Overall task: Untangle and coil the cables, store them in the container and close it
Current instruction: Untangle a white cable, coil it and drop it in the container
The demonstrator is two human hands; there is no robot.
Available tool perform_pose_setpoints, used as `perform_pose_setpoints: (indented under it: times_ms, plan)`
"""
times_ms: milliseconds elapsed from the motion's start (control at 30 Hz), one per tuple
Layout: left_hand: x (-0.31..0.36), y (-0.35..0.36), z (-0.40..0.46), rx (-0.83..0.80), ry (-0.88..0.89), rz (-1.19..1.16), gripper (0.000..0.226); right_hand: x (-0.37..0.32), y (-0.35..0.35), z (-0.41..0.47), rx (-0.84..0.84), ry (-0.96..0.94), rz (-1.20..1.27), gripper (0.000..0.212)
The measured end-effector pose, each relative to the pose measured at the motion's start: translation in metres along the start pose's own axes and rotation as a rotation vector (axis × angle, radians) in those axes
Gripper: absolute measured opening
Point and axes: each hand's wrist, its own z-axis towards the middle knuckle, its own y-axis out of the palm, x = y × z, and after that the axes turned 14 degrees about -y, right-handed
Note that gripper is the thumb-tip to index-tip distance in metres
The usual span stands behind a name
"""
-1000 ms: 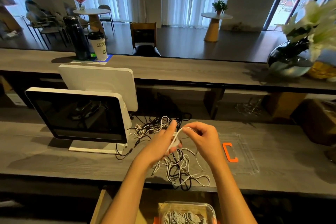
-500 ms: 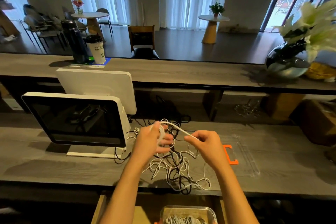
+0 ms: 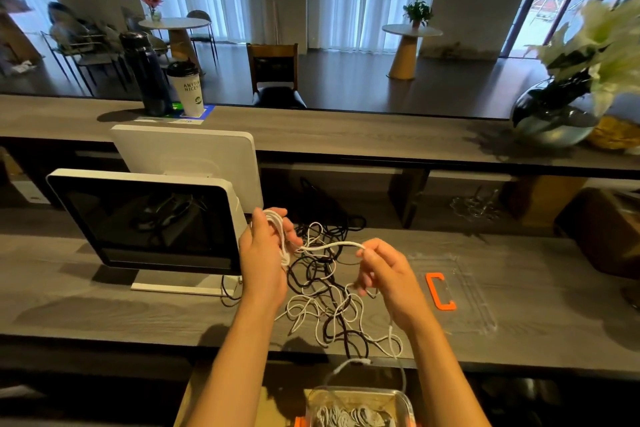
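The worktop (image 3: 104, 315) is grey with a streaked wood-grain pattern. On it lies a tangle of cables (image 3: 325, 295), some white and some black, mixed through each other. The strand (image 3: 332, 246) running between the two hands is white. The container lid (image 3: 457, 291) is clear, with an orange clasp (image 3: 439, 290). The container (image 3: 360, 406) at the lower edge is clear too, with pale grey-white coils inside and an orange bit at its corner. The monitor (image 3: 149, 222) has a black screen in a white frame. The paper cup (image 3: 188, 88) is white with a black lid and dark lettering; the bottle (image 3: 145, 74) beside it is dark.
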Motion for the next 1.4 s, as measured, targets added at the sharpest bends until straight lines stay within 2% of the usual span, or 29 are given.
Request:
perform_pose_setpoints:
  times_ms: [100, 167, 233, 333, 433, 533, 600, 700, 767, 900, 967, 1033, 1100, 1200, 1267, 1333, 1400]
  plan:
    - [-0.003, -0.004, 0.005, 0.125, 0.220, 0.439, 0.040, -0.008, -0.001, -0.001, -0.124, -0.002, -0.084, 0.018]
    - [-0.004, -0.003, 0.005, 0.135, 0.244, 0.708, 0.041, -0.013, 0.000, 0.000, -0.206, -0.015, -0.128, 0.019]
    - [-0.009, -0.003, 0.004, 0.070, 0.203, 0.930, 0.051, -0.018, 0.003, 0.001, -0.229, -0.063, -0.163, 0.019]
    - [-0.015, 0.002, -0.003, -0.060, 0.061, 0.999, 0.067, -0.023, 0.007, 0.004, -0.146, -0.139, -0.213, 0.019]
    - [-0.018, 0.009, -0.012, -0.151, 0.039, 1.199, 0.070, -0.023, 0.010, 0.007, -0.049, -0.181, -0.265, 0.020]
    - [-0.021, 0.013, -0.018, -0.295, -0.209, 1.048, 0.076, -0.019, 0.012, 0.008, 0.067, -0.175, -0.280, 0.015]
    - [-0.020, 0.011, -0.024, -0.415, -0.364, 0.967, 0.066, -0.017, 0.010, 0.009, 0.130, -0.157, -0.279, 0.011]
    - [-0.018, 0.006, -0.023, -0.658, -0.364, 1.015, 0.056, -0.014, 0.006, 0.009, 0.150, -0.110, -0.271, 0.009]
    - [-0.017, 0.005, -0.022, -0.748, -0.350, 1.024, 0.043, -0.013, 0.004, 0.009, 0.137, -0.080, -0.253, 0.012]
    - [-0.006, -0.005, -0.017, -0.683, -0.379, 0.817, 0.047, -0.012, -0.001, 0.009, 0.136, 0.020, -0.225, 0.016]
    - [-0.002, -0.007, -0.013, -0.504, -0.296, 0.750, 0.051, -0.007, -0.007, 0.008, 0.165, 0.069, -0.255, 0.022]
    - [-0.003, -0.008, -0.007, -0.213, -0.155, 0.718, 0.053, -0.003, -0.014, 0.006, 0.183, 0.095, -0.266, 0.027]
    - [-0.004, -0.009, -0.001, -0.056, -0.152, 0.431, 0.052, -0.001, -0.018, 0.003, 0.194, 0.106, -0.244, 0.029]
    - [0.004, -0.011, 0.005, -0.120, -0.246, -0.157, 0.052, 0.001, -0.024, 0.001, 0.214, 0.100, -0.213, 0.028]
    - [0.011, -0.012, 0.007, -0.160, -0.273, -0.338, 0.051, 0.001, -0.025, 0.000, 0.194, 0.101, -0.184, 0.026]
    - [0.013, -0.011, 0.005, -0.148, -0.268, -0.383, 0.050, 0.001, -0.023, -0.002, 0.137, 0.105, -0.180, 0.025]
    - [0.008, -0.010, 0.006, -0.025, -0.187, -0.215, 0.048, -0.001, -0.022, -0.002, 0.098, 0.103, -0.192, 0.023]
